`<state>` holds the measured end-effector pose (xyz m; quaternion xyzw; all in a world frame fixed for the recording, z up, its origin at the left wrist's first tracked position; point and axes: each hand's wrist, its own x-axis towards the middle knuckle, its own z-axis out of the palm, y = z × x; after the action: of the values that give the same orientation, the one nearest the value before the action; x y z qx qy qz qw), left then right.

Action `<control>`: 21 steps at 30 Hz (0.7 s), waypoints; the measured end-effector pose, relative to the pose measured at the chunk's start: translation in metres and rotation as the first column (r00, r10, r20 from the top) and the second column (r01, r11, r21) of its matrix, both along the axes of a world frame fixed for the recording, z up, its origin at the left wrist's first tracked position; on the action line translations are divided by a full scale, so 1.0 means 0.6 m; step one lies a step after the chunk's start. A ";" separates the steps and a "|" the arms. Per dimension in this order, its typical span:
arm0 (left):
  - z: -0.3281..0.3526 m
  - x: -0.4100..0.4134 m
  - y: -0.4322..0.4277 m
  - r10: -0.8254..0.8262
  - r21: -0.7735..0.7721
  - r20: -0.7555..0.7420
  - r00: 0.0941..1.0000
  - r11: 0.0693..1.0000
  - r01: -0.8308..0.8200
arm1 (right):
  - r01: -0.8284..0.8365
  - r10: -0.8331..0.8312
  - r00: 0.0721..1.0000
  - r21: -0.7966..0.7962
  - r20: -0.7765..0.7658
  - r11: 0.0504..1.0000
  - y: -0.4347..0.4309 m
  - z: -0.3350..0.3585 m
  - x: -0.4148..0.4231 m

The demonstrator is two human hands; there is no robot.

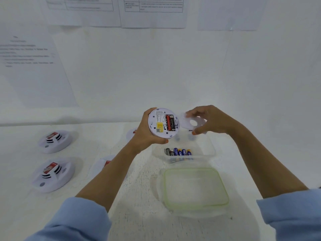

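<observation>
Meanwhile, the left hand [147, 134] gripped a round white plastic smoke detector [163, 122] while the right hand [208, 120] pinched its thin white cover plate [186, 121].

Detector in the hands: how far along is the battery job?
Done: two batteries sit in the detector that the left hand grips. In hand: the right hand pinches the cover beside it, not yet on. Left: fitting the cover; perhaps the other detectors too.

"CELL" stands on a blue battery [183, 151] in the clear tub [211, 151]. Print on the wall sheets [152, 7] and on the yellow label [159, 126] of the detector [155, 119] is too blurred to read.
</observation>
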<state>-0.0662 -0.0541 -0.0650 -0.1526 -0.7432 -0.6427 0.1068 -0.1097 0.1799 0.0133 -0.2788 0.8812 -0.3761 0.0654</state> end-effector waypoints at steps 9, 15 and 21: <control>0.009 -0.011 0.029 -0.051 -0.028 -0.019 0.999 0.998 0.051 | -0.205 0.203 0.975 -0.008 -0.092 0.979 -0.054 0.013 0.001; 0.004 -0.030 0.029 -0.013 -0.145 -0.031 0.999 0.989 0.008 | -0.269 0.271 0.952 0.032 -0.141 0.962 -0.065 0.005 -0.017; 0.000 -0.033 0.037 -0.025 -0.074 -0.003 1.000 0.997 0.024 | -0.235 0.248 0.941 0.084 -0.228 0.968 -0.068 -0.012 -0.023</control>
<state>-0.0859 -0.0320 -0.0650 -0.1668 -0.7643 -0.6156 0.0948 -0.1235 0.1390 0.0061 -0.4257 0.8520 -0.3045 0.0133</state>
